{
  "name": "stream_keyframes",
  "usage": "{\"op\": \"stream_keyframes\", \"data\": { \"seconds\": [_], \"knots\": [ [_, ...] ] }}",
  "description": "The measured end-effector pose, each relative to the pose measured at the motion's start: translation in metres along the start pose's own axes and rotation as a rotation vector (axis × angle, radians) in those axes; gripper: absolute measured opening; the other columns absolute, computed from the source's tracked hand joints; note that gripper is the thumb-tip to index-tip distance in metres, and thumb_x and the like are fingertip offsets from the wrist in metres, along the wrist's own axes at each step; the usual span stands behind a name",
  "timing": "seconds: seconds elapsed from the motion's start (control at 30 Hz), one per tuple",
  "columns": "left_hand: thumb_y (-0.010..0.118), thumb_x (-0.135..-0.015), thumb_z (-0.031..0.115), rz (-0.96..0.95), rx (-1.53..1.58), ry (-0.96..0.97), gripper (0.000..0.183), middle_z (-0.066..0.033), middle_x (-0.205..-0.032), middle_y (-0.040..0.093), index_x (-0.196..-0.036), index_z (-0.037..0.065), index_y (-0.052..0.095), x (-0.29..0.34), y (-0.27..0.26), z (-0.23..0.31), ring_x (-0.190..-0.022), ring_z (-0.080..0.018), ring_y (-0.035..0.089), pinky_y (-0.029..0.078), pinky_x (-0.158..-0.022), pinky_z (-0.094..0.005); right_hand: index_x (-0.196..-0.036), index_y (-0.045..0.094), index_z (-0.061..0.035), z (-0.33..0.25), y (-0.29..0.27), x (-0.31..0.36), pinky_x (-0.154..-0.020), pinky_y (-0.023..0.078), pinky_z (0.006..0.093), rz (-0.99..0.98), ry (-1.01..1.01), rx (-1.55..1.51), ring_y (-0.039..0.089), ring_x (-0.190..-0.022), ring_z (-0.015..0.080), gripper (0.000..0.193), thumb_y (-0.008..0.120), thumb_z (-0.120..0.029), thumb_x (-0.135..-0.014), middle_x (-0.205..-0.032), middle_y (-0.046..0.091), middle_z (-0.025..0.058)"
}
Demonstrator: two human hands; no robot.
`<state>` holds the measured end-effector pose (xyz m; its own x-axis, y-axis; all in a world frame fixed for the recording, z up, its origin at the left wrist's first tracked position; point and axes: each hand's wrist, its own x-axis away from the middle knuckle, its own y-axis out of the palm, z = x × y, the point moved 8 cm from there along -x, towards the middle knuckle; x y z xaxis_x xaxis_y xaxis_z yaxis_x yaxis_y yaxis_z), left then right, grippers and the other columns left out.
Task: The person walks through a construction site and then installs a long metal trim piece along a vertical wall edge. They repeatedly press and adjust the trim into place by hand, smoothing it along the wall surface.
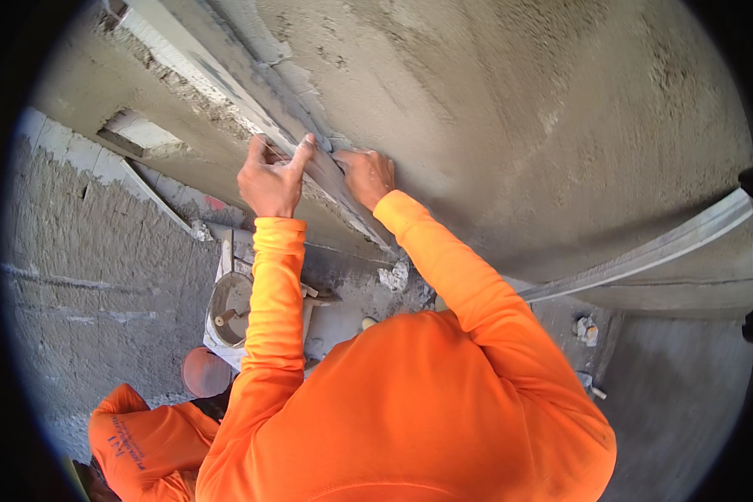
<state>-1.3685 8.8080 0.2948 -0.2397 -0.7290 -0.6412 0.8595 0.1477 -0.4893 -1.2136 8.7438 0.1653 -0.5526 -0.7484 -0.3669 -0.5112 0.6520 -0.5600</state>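
Observation:
A long, straight grey bar [230,77], smeared with plaster, runs diagonally along the edge of a plastered wall [519,109]. My left hand [272,182] grips the bar from its left side, thumb on its upper face and fingers curled over the edge. On the bar's other side, my right hand [368,176] is closed with its bent fingers against the bar, near the wall face. Its fingertips are partly hidden, so any small thing within them cannot be made out. Both arms are stretched forward in orange sleeves.
Another long pale bar [644,251] leans at the right. Left of my arm stands a round mortar tub [231,309]. At the lower left a co-worker in an orange shirt [146,443] bends beside a rough wall [100,268]. Mortar lumps [395,276] lie below the bar.

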Motion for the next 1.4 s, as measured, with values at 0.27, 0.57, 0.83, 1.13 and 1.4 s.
{"op": "stream_keyframes", "data": {
  "seconds": [0.27, 0.57, 0.83, 1.13, 1.4],
  "knots": [
    [0.092, -0.072, 0.047, -0.025, -0.026, -0.016, 0.054, -0.0073, -0.063, 0.062, -0.083, 0.004, 0.062, 0.0, -0.004, 0.003, -0.058, -0.0256, 0.061, 0.051, -0.059, -0.0392, -0.108, 0.077, -0.0087, 0.007, 0.01, -0.007, -0.086, 0.056, 0.0515, -0.006, 0.05, -0.276, 0.07, -0.095, 0.0442, 0.023, 0.062, -0.003, -0.092, -0.1, 0.074, 0.0235],
    [0.093, -0.07, 0.047, -0.048, 0.0, -0.028, 0.056, -0.0082, -0.066, 0.064, -0.091, 0.003, 0.067, 0.005, 0.002, 0.003, -0.059, -0.0252, 0.063, 0.052, -0.061, -0.0388, -0.106, 0.08, -0.012, -0.004, 0.001, -0.01, -0.084, 0.056, 0.055, -0.208, -0.006, 0.196, 0.072, -0.099, 0.0426, 0.026, 0.059, -0.008, -0.091, -0.1, 0.074, 0.0245],
    [0.094, -0.07, 0.041, -0.008, 0.034, -0.002, 0.053, -0.0086, -0.065, 0.064, -0.09, 0.001, 0.065, 0.005, 0.004, 0.003, -0.058, -0.0225, 0.062, 0.052, -0.059, -0.0362, -0.114, 0.079, -0.0143, 0.008, 0.002, 0.008, -0.085, 0.057, 0.0528, -0.117, 0.046, 0.182, 0.072, -0.096, 0.0444, 0.034, 0.058, -0.005, -0.09, -0.101, 0.075, 0.0212],
    [0.094, -0.074, 0.038, 0.036, 0.115, 0.013, 0.05, -0.0044, -0.061, 0.057, -0.08, 0.002, 0.059, 0.006, 0.003, 0.008, -0.057, -0.0135, 0.054, 0.048, -0.057, -0.0299, -0.135, 0.065, 0.0025, 0.024, 0.024, 0.016, -0.111, 0.046, 0.0489, -0.302, -0.028, -0.073, 0.056, -0.132, 0.0471, 0.052, 0.069, -0.02, -0.088, -0.135, 0.061, 0.0339],
    [0.093, -0.074, 0.039, 0.064, 0.041, 0.036, 0.051, -0.0041, -0.061, 0.057, -0.082, 0.003, 0.06, 0.007, 0.003, 0.007, -0.057, -0.0146, 0.056, 0.049, -0.058, -0.0312, -0.138, 0.056, 0.0096, 0.023, 0.037, 0.02, -0.111, 0.045, 0.0476, -0.327, 0.027, -0.215, 0.054, -0.133, 0.0455, 0.079, 0.084, -0.041, -0.084, -0.142, 0.055, 0.0339]
  ]
}}
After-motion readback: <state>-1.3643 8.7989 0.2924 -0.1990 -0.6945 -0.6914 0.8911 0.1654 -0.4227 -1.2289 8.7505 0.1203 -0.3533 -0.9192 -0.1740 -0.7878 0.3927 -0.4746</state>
